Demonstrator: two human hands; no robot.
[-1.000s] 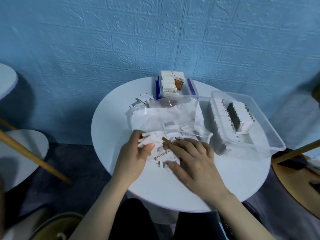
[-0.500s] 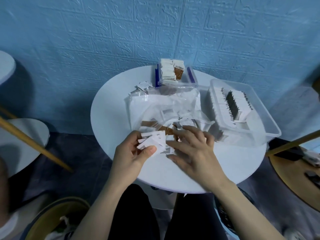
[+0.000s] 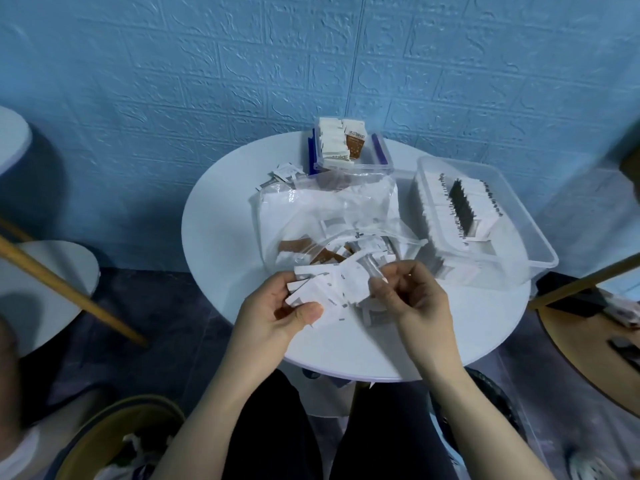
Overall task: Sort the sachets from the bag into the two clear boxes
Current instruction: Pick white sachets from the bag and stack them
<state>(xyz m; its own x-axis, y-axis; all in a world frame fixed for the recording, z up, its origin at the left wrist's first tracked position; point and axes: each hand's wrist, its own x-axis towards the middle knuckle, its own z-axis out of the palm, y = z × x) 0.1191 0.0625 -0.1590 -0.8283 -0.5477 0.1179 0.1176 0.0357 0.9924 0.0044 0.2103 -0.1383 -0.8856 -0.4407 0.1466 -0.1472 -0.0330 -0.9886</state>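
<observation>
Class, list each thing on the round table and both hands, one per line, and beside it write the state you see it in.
left hand: grips a bunch of white sachets
right hand: pinches sachets from that bunch
white sachets: fanned out, held above the table
plastic bag: open, crumpled, some sachets inside
small clear box: lidless, packed with upright sachets
large clear box: lidless, partly filled with rows
loose sachets: lying behind the bag

Dim bluish light, soft focus, wide-angle bending at edges, dark shadows left.
</observation>
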